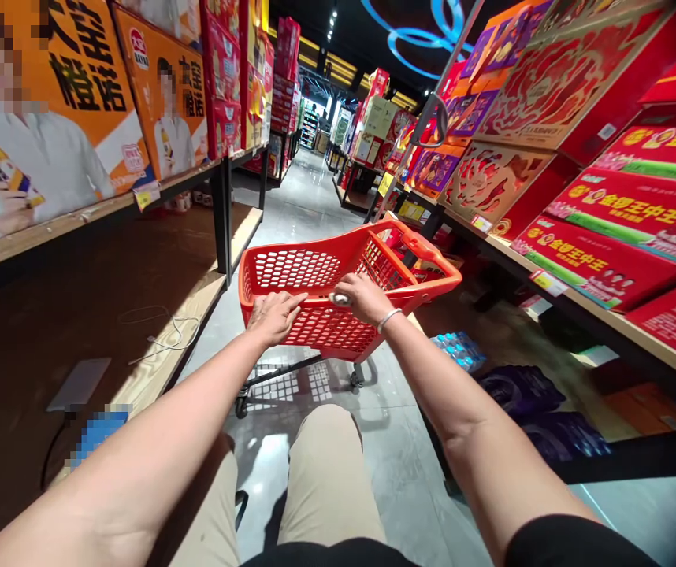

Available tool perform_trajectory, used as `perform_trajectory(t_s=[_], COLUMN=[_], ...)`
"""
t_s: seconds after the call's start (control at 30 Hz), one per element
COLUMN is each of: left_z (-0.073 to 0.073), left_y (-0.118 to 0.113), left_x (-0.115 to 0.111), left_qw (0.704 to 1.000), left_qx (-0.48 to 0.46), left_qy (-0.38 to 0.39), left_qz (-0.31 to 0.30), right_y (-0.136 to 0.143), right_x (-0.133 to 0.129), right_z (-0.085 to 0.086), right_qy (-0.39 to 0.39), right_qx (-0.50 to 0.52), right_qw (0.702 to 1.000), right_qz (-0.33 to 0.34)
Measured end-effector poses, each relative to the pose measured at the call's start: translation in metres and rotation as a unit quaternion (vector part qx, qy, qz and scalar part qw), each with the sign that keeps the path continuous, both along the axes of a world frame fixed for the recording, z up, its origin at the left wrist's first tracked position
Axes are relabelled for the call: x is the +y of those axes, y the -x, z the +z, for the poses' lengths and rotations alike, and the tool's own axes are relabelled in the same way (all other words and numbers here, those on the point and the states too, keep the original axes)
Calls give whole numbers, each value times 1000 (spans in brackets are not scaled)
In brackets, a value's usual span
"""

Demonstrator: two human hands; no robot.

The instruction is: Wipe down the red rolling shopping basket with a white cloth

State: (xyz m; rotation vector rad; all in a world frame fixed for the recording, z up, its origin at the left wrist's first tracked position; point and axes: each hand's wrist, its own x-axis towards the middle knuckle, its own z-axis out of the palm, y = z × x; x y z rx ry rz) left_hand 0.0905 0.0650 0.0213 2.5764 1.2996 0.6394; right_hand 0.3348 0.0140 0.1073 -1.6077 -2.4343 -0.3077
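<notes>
A red plastic shopping cart with perforated sides stands before me, turned sideways. My left hand lies on its near rim, fingers stretched out and holding nothing loose. At the same rim, farther right, is my right hand, its fingers curled closed. A small silvery-grey thing shows at those fingers, too small to name. A thin pale bracelet circles the right wrist. Most of the cart's inside is hidden by its near wall and my hands.
On the left shelf stand orange drink cartons and red boxes. Red and gold gift boxes fill the right shelf. Below it lie bottle packs. A white cable rests on the low left ledge. Ahead runs a tiled aisle.
</notes>
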Motion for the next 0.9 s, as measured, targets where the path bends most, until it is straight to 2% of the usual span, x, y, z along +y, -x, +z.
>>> perform_trajectory(t_s=[0.1, 0.17, 0.2, 0.27, 0.33, 0.43, 0.53, 0.6, 0.67, 0.8, 0.9], left_z=[-2, -2, -2, 0, 3, 12, 19, 20, 18, 8, 5], left_y=[-2, -4, -5, -8, -13, -27, -48, -62, -73, -79, -76], left_x=[3, 4, 3, 1, -2, -6, -7, -5, -4, -1, 2], left_qw=[1000, 1000, 1000, 1000, 999, 998, 999, 999, 999, 998, 998], left_qx=[-7, -11, -11, -11, -2, 10, 7, 21, 36, 31, 32], left_qy=[-3, -7, -8, -5, 1, -9, -38, -30, -20, -44, -51], left_qz=[9, 11, 14, 25, 43, 63, 21, -15, -23, -13, -17], right_y=[-71, -117, -136, -160, -165, -139, -98, -73, -53, -29, -22], right_x=[-15, -26, -31, -38, -40, -35, -28, -24, -20, -12, -8], right_z=[27, 41, 45, 43, 30, 0, -38, -69, -106, -183, -218], right_qy=[-24, -76, -104, -147, -168, -187, -206, -222, -222, -130, -69], right_qx=[2, 2, 10, 31, 52, 85, 128, 160, 193, 229, 230], right_qw=[996, 971, 956, 937, 940, 953, 956, 950, 943, 952, 959], right_qz=[-89, -227, -273, -316, -293, -224, -166, -154, -157, -155, -149])
